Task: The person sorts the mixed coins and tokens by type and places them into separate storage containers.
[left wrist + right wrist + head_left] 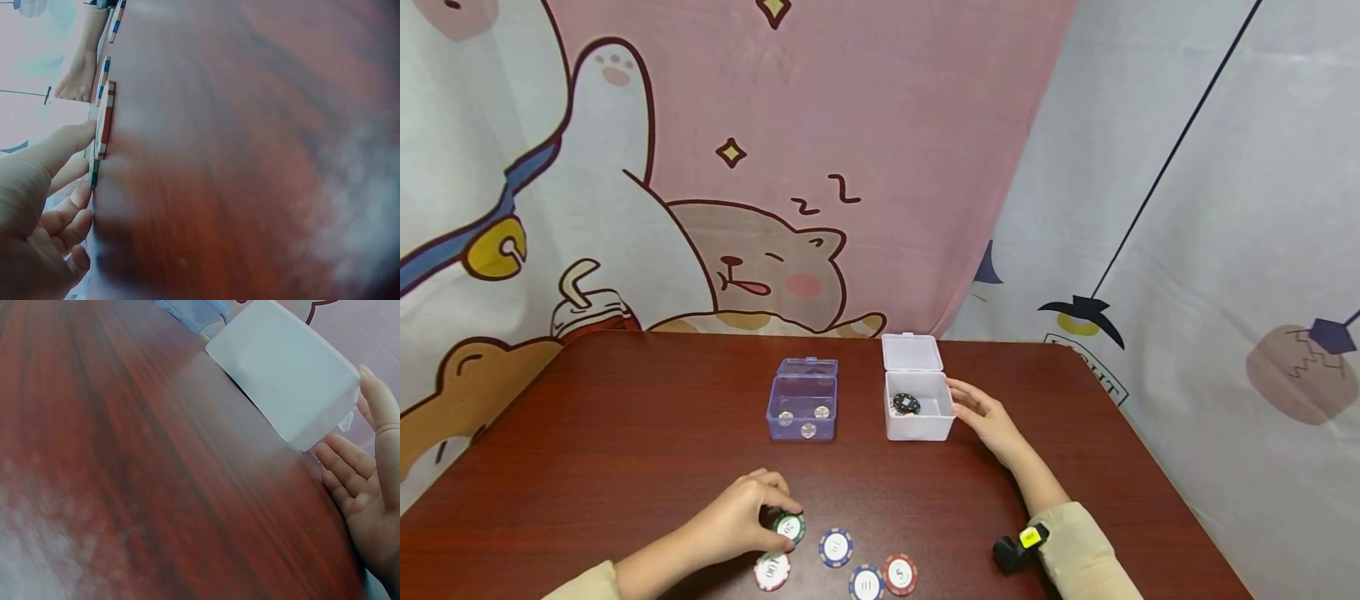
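My left hand (741,517) pinches a green poker chip (789,527) by its edges between thumb and fingers, low at the tabletop. Just in front of the thumb lies a white-and-red poker chip (772,572); the left wrist view shows it edge-on (106,122). With relaxed fingers, my right hand (992,423) touches the right side of an open white plastic box (922,427). Inside that box is a black poker chip (907,403), with something pale partly hidden under it. In the right wrist view, the thumb (375,394) meets the box's corner.
A translucent purple box (801,431), lid up, holds several clear round pieces. Two blue poker chips (836,547) and a red poker chip (900,574) lie near the front edge. A patterned cloth (925,167) hangs behind the brown table (662,433).
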Motion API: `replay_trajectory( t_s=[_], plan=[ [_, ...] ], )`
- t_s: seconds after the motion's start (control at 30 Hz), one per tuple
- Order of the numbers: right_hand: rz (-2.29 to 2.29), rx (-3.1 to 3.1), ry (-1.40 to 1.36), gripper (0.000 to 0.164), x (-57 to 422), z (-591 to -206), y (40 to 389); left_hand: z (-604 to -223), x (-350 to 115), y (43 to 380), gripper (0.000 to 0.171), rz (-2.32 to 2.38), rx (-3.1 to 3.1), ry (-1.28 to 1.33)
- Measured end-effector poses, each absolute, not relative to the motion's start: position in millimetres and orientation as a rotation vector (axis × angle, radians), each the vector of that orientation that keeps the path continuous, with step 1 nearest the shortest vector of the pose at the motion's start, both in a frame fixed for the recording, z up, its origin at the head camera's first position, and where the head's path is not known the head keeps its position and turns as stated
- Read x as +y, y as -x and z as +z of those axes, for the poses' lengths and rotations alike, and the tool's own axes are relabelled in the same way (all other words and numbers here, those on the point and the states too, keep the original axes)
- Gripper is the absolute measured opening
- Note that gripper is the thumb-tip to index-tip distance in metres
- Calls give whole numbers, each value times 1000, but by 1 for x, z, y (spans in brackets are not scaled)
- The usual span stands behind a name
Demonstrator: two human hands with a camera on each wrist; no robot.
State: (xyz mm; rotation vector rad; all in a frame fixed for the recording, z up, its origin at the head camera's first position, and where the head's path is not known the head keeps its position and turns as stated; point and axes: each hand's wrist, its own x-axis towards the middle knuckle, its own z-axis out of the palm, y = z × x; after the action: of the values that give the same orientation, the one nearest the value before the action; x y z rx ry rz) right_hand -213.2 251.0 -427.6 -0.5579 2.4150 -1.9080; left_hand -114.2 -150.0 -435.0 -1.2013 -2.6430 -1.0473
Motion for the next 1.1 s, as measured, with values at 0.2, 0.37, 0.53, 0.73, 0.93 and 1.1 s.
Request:
replay_trajectory(
  t_s=[0.2, 0.37, 0.53, 0.73, 0.93, 1.1],
  plan=[
    [-1918, 2400, 564, 46, 250, -427, 213, -433, -151, 114, 40, -992, -2695, 1210],
    [-1917, 2406, 565, 46, 251, -428, 213, -432, -149, 114, 39, -962, -2707, 1207],
    [-1908, 2415, 569, 46, 252, -429, 214, -432, -148, 114, 38, -931, -2673, 1237],
    [-1900, 2421, 572, 47, 253, -429, 214, -432, -146, 115, 36, -911, -2605, 1284],
    [-1906, 2416, 576, 47, 253, -430, 215, -431, -145, 114, 36, -922, -2594, 1291],
    [-1919, 2401, 584, 46, 252, -430, 215, -430, -143, 115, 37, -950, -2545, 1286]
  ],
)
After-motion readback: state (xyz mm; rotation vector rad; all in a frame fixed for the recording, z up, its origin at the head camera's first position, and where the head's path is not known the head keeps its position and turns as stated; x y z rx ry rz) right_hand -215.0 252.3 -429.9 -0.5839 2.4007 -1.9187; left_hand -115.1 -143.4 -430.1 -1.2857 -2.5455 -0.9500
